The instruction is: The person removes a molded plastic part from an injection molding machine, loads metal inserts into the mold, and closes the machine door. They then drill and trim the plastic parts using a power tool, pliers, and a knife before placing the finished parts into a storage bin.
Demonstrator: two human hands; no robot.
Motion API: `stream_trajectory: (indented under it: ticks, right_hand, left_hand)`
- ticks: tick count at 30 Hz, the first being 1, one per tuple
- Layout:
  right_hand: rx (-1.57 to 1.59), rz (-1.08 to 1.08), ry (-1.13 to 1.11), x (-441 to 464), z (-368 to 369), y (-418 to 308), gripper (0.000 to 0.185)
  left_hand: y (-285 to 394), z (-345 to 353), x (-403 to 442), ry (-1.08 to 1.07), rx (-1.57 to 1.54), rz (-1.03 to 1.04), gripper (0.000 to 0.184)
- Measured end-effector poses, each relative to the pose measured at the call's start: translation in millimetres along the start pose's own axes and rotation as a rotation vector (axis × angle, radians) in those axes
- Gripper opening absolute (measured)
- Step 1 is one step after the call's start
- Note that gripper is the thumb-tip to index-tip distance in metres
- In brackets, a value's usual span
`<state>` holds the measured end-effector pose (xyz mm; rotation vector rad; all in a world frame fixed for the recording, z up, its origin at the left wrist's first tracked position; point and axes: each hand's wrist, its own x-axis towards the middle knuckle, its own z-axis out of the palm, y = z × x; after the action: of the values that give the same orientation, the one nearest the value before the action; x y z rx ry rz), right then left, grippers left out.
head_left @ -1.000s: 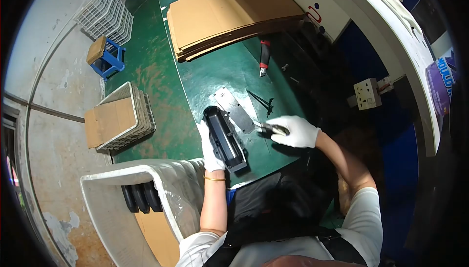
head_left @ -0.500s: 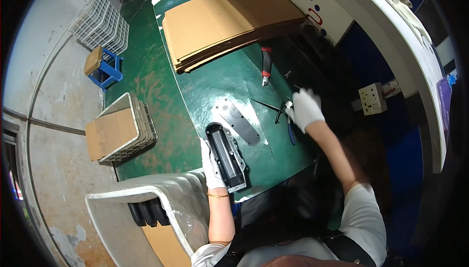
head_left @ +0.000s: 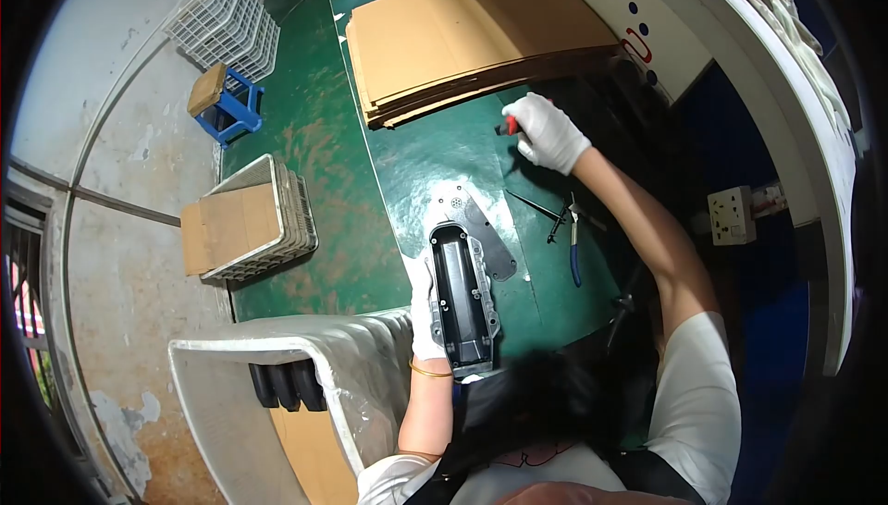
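Note:
My left hand (head_left: 425,312), in a white glove, grips the left side of a long black metal housing (head_left: 462,306), whose open hollow faces up. Beside the housing a flat dark cover plate (head_left: 485,234) with a cluster of small holes at one end lies on the green table, partly hidden by the housing. Farther up, my gloved right hand (head_left: 548,132) is closed around a red and black utility knife (head_left: 511,125), mostly covered by the fingers. Blue-handled pliers (head_left: 575,251) and a thin black tool (head_left: 539,206) lie to the right of the plate.
Stacked cardboard sheets (head_left: 481,29) cover the table's far end. A white bin (head_left: 277,346) holding black parts stands at lower left. Left on the floor are a crate with cardboard (head_left: 301,227), a blue stool (head_left: 242,107) and white crates (head_left: 231,19). A power socket (head_left: 731,215) is at right.
My right hand has moved from beside the pliers up the table and taken hold of the utility knife that lay there. My left hand still holds the housing, now overlapping the plate more.

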<state>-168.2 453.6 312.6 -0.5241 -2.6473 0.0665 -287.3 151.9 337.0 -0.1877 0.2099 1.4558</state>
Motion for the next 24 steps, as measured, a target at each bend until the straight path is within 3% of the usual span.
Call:
stream_trajectory:
  ticks: [2,3,5,6,8,9,11,16,19,24]
  right_hand:
    - [0.235,0.11,0.378,-13,-30,-39,0.028]
    - [0.234,0.109,0.377,-23,-47,-58,0.028]
    - [0.833,0.474,0.208,-50,-79,-96,0.024]
    - [0.828,0.477,0.214,-65,-89,-108,0.024]
    - [1.203,0.518,0.036,-94,-107,-127,0.023]
    - [1.196,0.526,0.044,-103,-116,-137,0.023]
    - [1.652,0.795,-0.199,-118,-130,-153,0.022]
    - [1.485,0.726,-0.366,-139,-133,-169,0.019]
    - [0.839,0.569,-0.242,-137,-162,-186,0.026]
    - [0.379,0.297,-0.264,-144,-168,-179,0.051]
  left_hand:
    - [-4,2,-6,0.046,-0.007,-0.019,0.066]
    - [-6,3,-8,0.045,-0.007,-0.019,0.066]
    - [-11,4,-12,0.038,-0.005,-0.048,0.066]
    - [-14,5,-14,0.032,-0.002,-0.065,0.066]
    - [-22,10,-18,0.054,0.03,-0.075,0.067]
    - [-27,13,-20,0.079,0.062,-0.077,0.069]
    - [-37,18,-24,0.104,0.094,-0.094,0.07]
    - [-57,37,-31,0.171,0.104,-0.111,0.07]
    - [-66,45,-35,0.215,0.076,-0.147,0.068]
    - [-76,44,-39,0.167,0.139,-0.139,0.064]
